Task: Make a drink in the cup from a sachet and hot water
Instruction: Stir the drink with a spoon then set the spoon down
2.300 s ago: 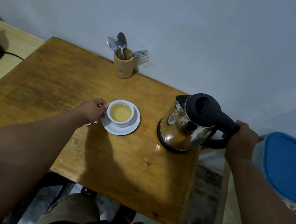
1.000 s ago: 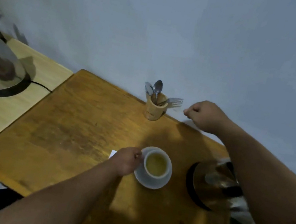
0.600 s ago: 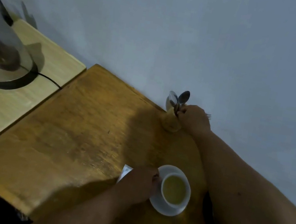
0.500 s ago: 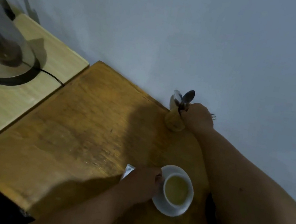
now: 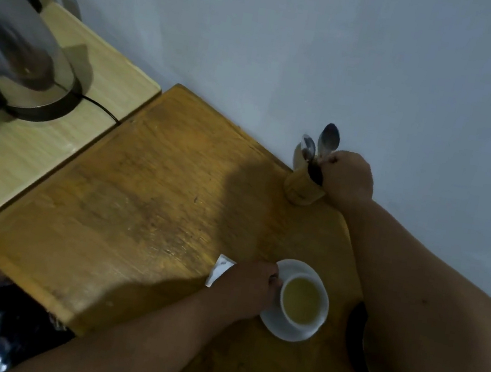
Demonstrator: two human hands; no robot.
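A white cup point(image 5: 304, 301) full of pale yellow liquid stands on a white saucer point(image 5: 285, 332) near the wooden table's front right. My left hand point(image 5: 248, 289) is closed on the cup's handle side. A torn white sachet point(image 5: 219, 270) lies just left of that hand. Far back by the wall stands a wooden utensil holder point(image 5: 300, 188) with two spoons. My right hand point(image 5: 348, 178) is closed at the holder's rim, fingers pinched on the handle of the taller spoon point(image 5: 328, 139). The kettle point(image 5: 356, 341) is mostly hidden under my right forearm.
The wooden table point(image 5: 145, 202) runs left of the cup. A second steel kettle point(image 5: 12, 43) sits on its black base with a cord on a lighter side table point(image 5: 19, 143) at the left. The wall is close behind the holder.
My right hand let go of the kettle, reached back to the utensil holder and closed on a spoon. My left hand stayed at the cup. The view swung left.
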